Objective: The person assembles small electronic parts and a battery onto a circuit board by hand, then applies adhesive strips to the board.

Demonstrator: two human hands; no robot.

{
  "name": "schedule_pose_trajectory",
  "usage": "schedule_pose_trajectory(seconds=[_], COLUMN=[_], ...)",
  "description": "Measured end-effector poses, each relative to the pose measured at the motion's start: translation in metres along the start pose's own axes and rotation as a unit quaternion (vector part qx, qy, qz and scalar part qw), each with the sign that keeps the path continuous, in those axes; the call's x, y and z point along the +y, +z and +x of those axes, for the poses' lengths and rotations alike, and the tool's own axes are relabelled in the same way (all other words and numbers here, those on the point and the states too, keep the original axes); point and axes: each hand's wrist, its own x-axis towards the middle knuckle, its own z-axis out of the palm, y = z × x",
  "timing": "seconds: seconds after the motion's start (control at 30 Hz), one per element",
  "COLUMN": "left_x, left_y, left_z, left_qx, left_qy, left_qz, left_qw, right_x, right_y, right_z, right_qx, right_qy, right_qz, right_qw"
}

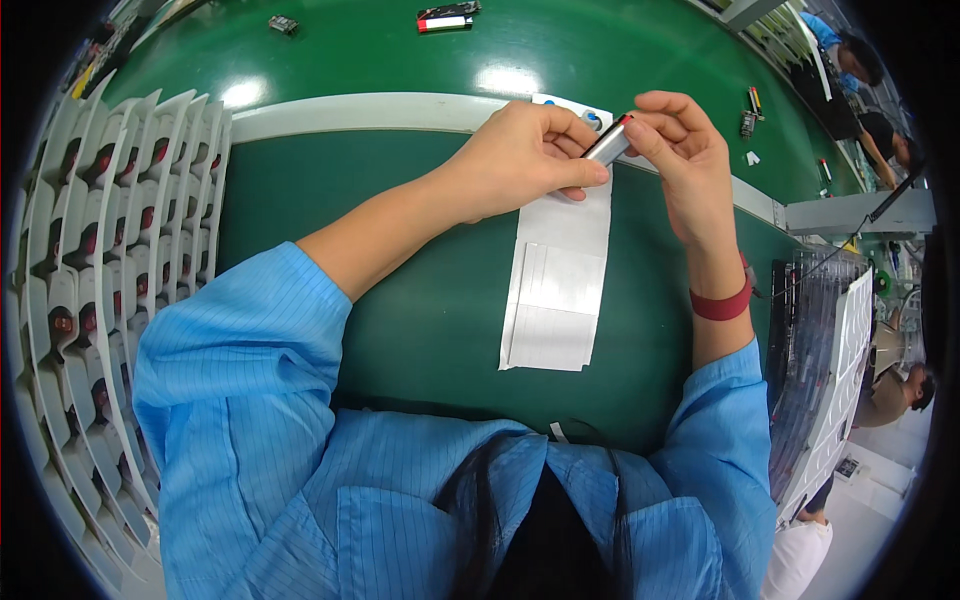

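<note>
A small silver cylinder [607, 147] with a black and red end, like a battery cell, is held slantwise over the far edge of the green mat. My left hand [535, 155] pinches it between thumb and curled fingers. The thumb and forefinger of my right hand [685, 150] close on its red-tipped upper end, the other fingers bent loosely. Beneath both hands a long silvery-white sheet [565, 260] runs toward me, with a smaller pale piece lying on it. Small blue parts [592, 121] show at its far end, partly hidden by my fingers.
White upright trays [130, 240] with red-and-dark parts stand at left. Clear plastic trays [820, 370] are stacked at right. Past a white rail [370, 112], the green bench holds a red-ended cylinder [445, 23] and small circuit parts [283, 25]. Other people sit far right.
</note>
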Motion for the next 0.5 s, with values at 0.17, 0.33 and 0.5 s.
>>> schedule_pose_trajectory(seconds=[0.17, 0.33, 0.5], left_x=[-0.005, 0.000, 0.027], left_y=[-0.005, -0.044, -0.106], left_z=[0.006, 0.020, 0.017], left_qx=[-0.003, 0.102, 0.155], left_qy=[0.061, 0.157, 0.029], left_qz=[0.142, 0.386, 0.490], left_qw=[0.988, 0.903, 0.858], right_x=[0.008, 0.017, 0.030], right_y=[-0.004, 0.002, -0.020], right_z=[0.001, 0.007, 0.010], right_qx=[0.004, 0.075, 0.081], right_qy=[-0.026, -0.017, 0.060], right_qz=[-0.009, -0.001, -0.012], right_qw=[1.000, 0.997, 0.995])
